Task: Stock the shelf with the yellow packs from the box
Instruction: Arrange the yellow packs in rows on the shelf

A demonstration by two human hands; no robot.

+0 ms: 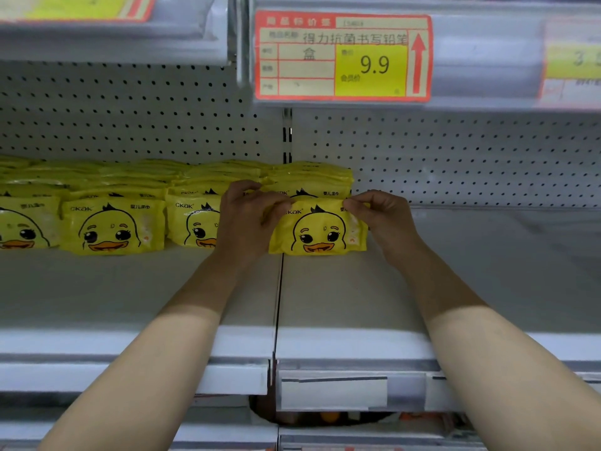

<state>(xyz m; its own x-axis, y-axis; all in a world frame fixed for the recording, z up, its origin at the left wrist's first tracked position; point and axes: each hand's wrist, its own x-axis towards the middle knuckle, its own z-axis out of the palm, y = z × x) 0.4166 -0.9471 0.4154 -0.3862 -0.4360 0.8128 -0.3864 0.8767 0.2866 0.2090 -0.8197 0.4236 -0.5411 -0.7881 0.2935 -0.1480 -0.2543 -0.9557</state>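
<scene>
Left hand (247,216) and right hand (380,213) pinch the pack's (320,229) top corners; best set it upright, flush with the row (112,224) on the shelf (357,294).

Yellow duck-face pack (320,231) upright on grey shelf (341,297), rightmost of 4 rows.

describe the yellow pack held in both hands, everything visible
The pack is a glossy yellow plastic pouch printed with a cartoon duck face, orange beak and "ckak" lettering. It stands upright, its bottom edge on the shelf, at the right end of the row of packs. The left hand and right hand pinch its top corners.
</scene>
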